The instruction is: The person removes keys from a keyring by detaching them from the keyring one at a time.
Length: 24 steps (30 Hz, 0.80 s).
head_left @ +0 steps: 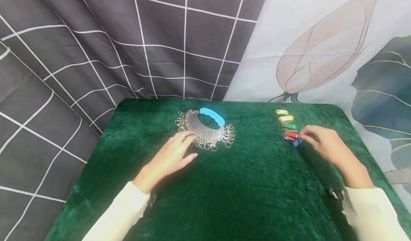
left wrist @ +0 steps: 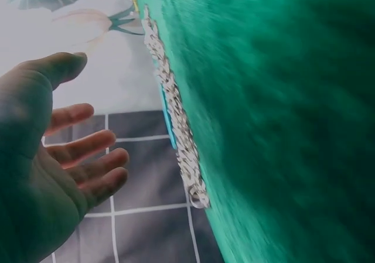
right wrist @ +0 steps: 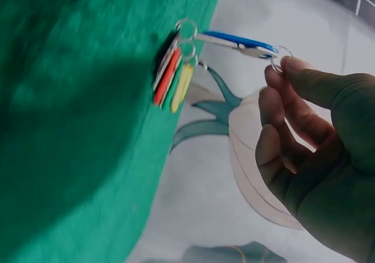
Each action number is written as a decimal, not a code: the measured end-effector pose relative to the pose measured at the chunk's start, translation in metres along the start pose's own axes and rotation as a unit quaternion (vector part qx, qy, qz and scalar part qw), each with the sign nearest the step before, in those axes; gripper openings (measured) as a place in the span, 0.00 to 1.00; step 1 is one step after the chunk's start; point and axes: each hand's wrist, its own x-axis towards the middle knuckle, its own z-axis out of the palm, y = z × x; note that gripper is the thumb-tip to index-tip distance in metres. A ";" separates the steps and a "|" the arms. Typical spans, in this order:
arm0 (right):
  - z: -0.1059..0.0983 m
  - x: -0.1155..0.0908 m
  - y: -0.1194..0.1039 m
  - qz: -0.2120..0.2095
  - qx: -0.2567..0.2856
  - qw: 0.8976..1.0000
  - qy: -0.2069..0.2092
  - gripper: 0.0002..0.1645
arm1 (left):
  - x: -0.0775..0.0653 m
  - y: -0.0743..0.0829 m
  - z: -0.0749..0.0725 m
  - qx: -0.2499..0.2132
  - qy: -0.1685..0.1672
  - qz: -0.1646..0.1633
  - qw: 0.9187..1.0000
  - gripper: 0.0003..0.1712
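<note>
My right hand (head_left: 327, 144) pinches, between thumb and index finger, a small ring at the end of a blue key tag (right wrist: 252, 42). A slim silver metal piece lies along the tag, which hangs clear of the cloth in the right wrist view. Beside it on the cloth are a red tag (head_left: 291, 134), a green tag (head_left: 290, 126) and two yellow tags (head_left: 286, 118), in a row. My left hand (head_left: 170, 155), fingers spread and holding nothing, is near a curved silver plate (head_left: 205, 130) with a blue handle (head_left: 212, 116). Many metal rings (head_left: 213, 147) fringe the plate.
A dark green velvet cloth (head_left: 224, 198) covers the table. Behind it hang a grey curtain with white grid lines (head_left: 160, 37) and a white sheet (head_left: 257, 73) printed with a pink bud and leaves.
</note>
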 end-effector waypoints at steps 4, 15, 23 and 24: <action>-0.008 -0.007 0.006 -0.025 -0.028 0.999 -0.024 0.04 | -0.014 -0.008 -0.004 -0.005 -0.008 -0.023 1.000 0.33; 0.009 0.009 -0.014 -0.023 -0.075 0.989 -0.126 0.06 | -0.033 -0.020 -0.015 -0.009 -0.009 -0.070 0.997 0.33; 0.043 0.035 -0.034 -0.061 -0.061 0.988 -0.129 0.14 | -0.030 -0.019 -0.018 0.004 -0.011 -0.068 0.998 0.33; 0.047 0.037 -0.035 -0.062 -0.061 0.988 -0.130 0.14 | -0.029 -0.019 -0.018 0.006 -0.013 -0.067 0.998 0.34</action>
